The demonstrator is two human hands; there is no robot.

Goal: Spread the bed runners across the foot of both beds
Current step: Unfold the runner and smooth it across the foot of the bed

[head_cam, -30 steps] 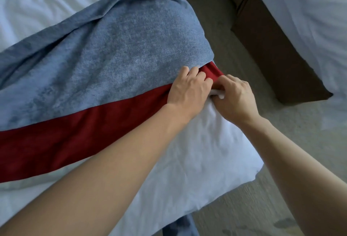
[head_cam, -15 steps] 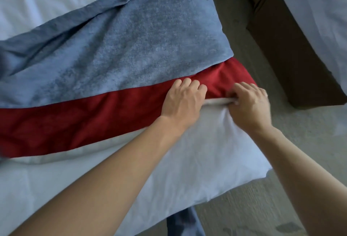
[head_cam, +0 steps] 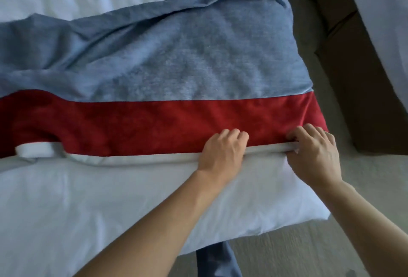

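Bed runner (head_cam: 176, 73), blue-grey with a red band and a pale rolled hem, lies across the white bed (head_cam: 88, 199), reaching its right edge near the front right corner. The far blue part is creased and bunched, with a long fold along its far edge. At the left the hem is flipped over into a small white loop on the red band.

Left hand (head_cam: 221, 153) sits on the near hem, fingers curled down onto the red band, grip closed on the hem. Right hand (head_cam: 313, 155) is just beside it at the bed's right edge, fingers curled over the end of the hem, grip closed on it too. The two hands are close but apart, with a short stretch of hem between them. Both forearms are bare.

Beyond the right edge is grey carpet (head_cam: 364, 177), a dark brown bed base (head_cam: 353, 78), and white bedding of a second bed (head_cam: 384, 23) at the top right. A blue trouser leg (head_cam: 217, 261) shows below the bed's near edge.
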